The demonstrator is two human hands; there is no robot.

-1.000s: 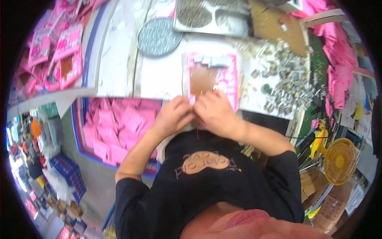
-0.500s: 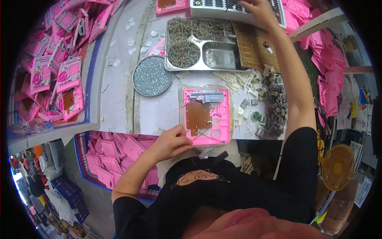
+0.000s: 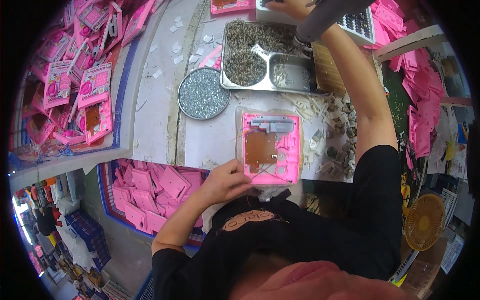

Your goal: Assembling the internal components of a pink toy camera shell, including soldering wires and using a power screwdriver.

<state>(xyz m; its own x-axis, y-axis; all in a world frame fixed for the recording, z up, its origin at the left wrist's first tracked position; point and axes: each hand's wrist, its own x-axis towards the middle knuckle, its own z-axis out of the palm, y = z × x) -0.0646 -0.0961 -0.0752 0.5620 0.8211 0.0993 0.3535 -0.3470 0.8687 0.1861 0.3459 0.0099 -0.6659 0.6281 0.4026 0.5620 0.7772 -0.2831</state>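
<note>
In front of me lies an open pink plastic case (image 3: 287, 172), holding a brown circuit board (image 3: 261, 148), a grey mechanism (image 3: 272, 125) along its far side and thin wires. My left hand (image 3: 227, 181) is closed, with thumb and fingers at the case's near left corner. At the far edge of the view my right hand (image 3: 294, 7) reaches over a white tray (image 3: 281, 16) of dark round parts; its fingers are partly cut off, so what they hold is unclear. A grey cylindrical tool (image 3: 327, 21), apparently a power screwdriver, crosses in front of my right forearm.
A metal tray (image 3: 227, 85) holds small springs or wire pieces beside a round dish (image 3: 204, 94) of screws. White plastic bits and small motors (image 3: 345, 130) lie to the right. Pink cases fill a bin (image 3: 92, 100) at left and a crate (image 3: 150, 195) below.
The grey tool has come into view over my right forearm. My right hand has shifted left along the white tray. The view has moved slightly; my left hand stays at the case's corner.
</note>
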